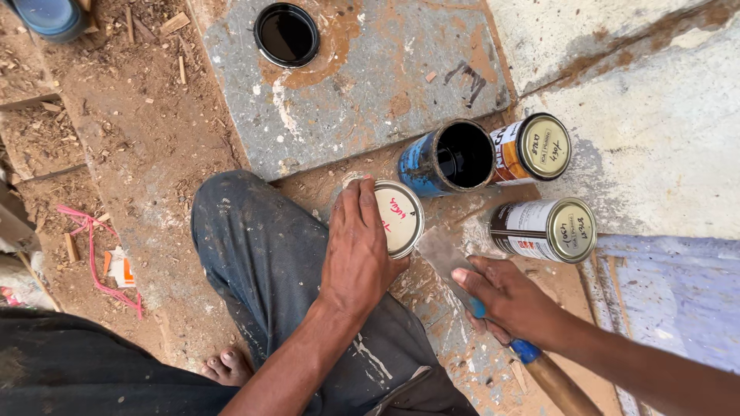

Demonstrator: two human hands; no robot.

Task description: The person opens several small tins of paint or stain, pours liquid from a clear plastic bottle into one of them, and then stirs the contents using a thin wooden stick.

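My left hand (358,246) lies over a closed paint tin (397,218), fingers curled around its near rim and gripping it, the cream lid with red handwriting showing past my knuckles. The tin stands on the dusty floor (154,154) just beside my bent knee in paint-spattered jeans (262,262). My right hand (505,296) is clenched around the handle of a scraper (451,258); its flat, paint-crusted blade points toward the tin and ends just beside the lid's edge, though I cannot tell whether they touch. The wooden end of the handle sticks out behind my wrist, with a blue collar showing under my palm.

Beyond the gripped tin an open blue tin (447,158) holds glossy black paint. Touching it on the right is a closed orange-and-white tin (532,149), and nearer my right hand a white-labelled tin (547,229), also closed. Farther off, a loose round lid (287,34), black inside, rests on a grey stone slab (370,85) stained with rust-coloured dust. My bare toes (227,366) show at the lower edge, and a strand of pink string (92,254) lies among wood chips to the left.
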